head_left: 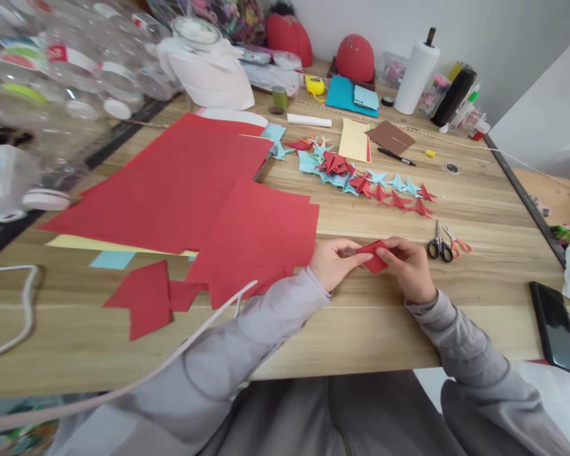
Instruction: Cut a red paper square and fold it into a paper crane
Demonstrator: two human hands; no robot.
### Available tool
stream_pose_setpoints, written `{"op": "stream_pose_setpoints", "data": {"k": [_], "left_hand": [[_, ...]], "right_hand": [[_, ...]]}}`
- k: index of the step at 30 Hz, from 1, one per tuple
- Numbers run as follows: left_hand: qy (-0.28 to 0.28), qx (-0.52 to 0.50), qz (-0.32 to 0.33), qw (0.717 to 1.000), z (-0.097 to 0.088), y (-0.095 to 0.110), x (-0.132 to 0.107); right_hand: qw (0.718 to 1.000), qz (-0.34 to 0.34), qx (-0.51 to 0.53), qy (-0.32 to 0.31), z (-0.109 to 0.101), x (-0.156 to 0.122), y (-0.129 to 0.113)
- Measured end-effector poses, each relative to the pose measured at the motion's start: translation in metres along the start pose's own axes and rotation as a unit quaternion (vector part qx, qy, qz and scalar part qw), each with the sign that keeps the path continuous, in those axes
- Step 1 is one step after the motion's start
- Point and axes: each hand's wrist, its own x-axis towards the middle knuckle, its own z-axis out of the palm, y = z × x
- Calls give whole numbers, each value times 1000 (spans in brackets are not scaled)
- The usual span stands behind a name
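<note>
A small folded piece of red paper (375, 259) is held between my two hands above the front part of the table. My left hand (335, 261) pinches its left edge between thumb and fingers. On the other side, my right hand (409, 266) grips it with the thumb pressed on its face. Large red paper sheets (171, 183) lie to the left of my hands, overlapping one another. Beyond the hands stretches a row of red and light blue folded paper cranes (335, 163). Smaller red paper pieces (149, 301) rest at the front left.
Black-handled scissors (439, 248) and orange-handled scissors (456, 242) lie right of my hands. A phone (557, 328) sits at the right edge. Plastic bottles (76, 76) crowd the left. A pale cable (171, 354) crosses over my left sleeve. A white bottle (417, 77) stands at the back.
</note>
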Motion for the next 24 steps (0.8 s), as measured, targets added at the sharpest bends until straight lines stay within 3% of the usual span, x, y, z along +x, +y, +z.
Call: {"op": "stream_pose_setpoints", "data": {"k": [10,17,24], "left_hand": [[-4,69,58,996,-4,-1,0],[-75,125,128,981,-16,4,3],[-49,118,162,979,-16,8,2]], "right_hand": [[1000,27,14,-6,1,0,1],[999,28,6,-19,2,0,-1],[999,33,8,-14,4,-1,0]]}}
